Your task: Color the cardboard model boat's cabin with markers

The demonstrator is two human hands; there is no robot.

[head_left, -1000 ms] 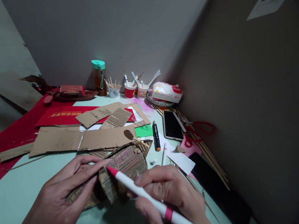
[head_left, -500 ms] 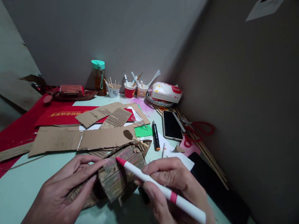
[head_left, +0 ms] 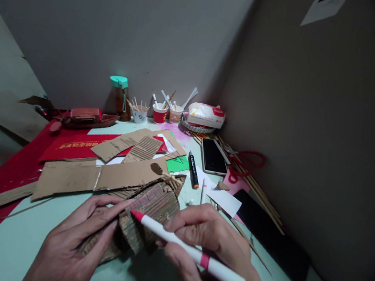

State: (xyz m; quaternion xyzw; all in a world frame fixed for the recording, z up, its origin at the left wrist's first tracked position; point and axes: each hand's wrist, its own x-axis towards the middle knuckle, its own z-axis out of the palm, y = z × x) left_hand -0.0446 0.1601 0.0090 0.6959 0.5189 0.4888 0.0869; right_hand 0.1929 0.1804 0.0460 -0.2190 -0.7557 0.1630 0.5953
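Observation:
My left hand (head_left: 78,241) is closed on a small cardboard boat (head_left: 154,204) with a ridged, curved roof, gripping it near its left end. Pink streaks run along the roof's ridges. Between the thumb and fingers of my right hand (head_left: 209,250) is a white felt-tip marker (head_left: 177,240) with a red tip and a red band. Its tip lies over the left part of the roof, close to my left fingertips; whether it touches cannot be made out. A little paddle with a dark oval blade (head_left: 156,169) sticks out at the boat's far end.
Cardboard strips (head_left: 130,173) and a red sheet (head_left: 73,146) lie behind the boat. A black marker (head_left: 193,170), a phone (head_left: 214,156), red-handled scissors (head_left: 249,160) and sticks are to the right. Bottle (head_left: 120,100), cups (head_left: 160,114) and a red-roofed model boat (head_left: 82,117) line the back.
The marker tip has shifted left and down along the roof, my right hand moving with it. My left hand still holds the boat. The whole view has shifted slightly.

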